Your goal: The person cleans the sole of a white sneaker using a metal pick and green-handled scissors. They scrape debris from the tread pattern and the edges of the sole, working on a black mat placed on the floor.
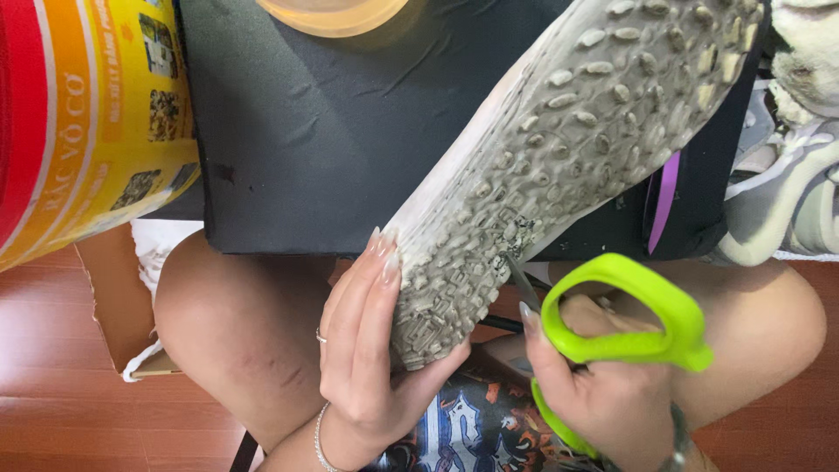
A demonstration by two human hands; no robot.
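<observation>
**Inspector:** Over the lap, in the head view, the left hand is cradling the heel end of a studded shoe, sole turned up, fingers wrapped closed along its edge. The toe end is lying across a dark foam pad.

**Clerk:** And the other hand?

**Inspector:** The right hand is gripping lime-green scissors, fingers closed through the loops. The blade tip is touching the sole near the arch. I cannot tell how far the blades are parted; most of them is hidden.

**Clerk:** How far along is the cleaning?

**Inspector:** By my judgement, early. Grey dried dirt is coating nearly the whole sole, and is packing the gaps between the studs. Only the patch at the blade tip is looking picked at.

**Clerk:** Surroundings?

**Inspector:** A yellow and red bucket is standing to the left, a tape roll is lying at the pad's far edge, and more grey shoes are waiting on the right.
</observation>
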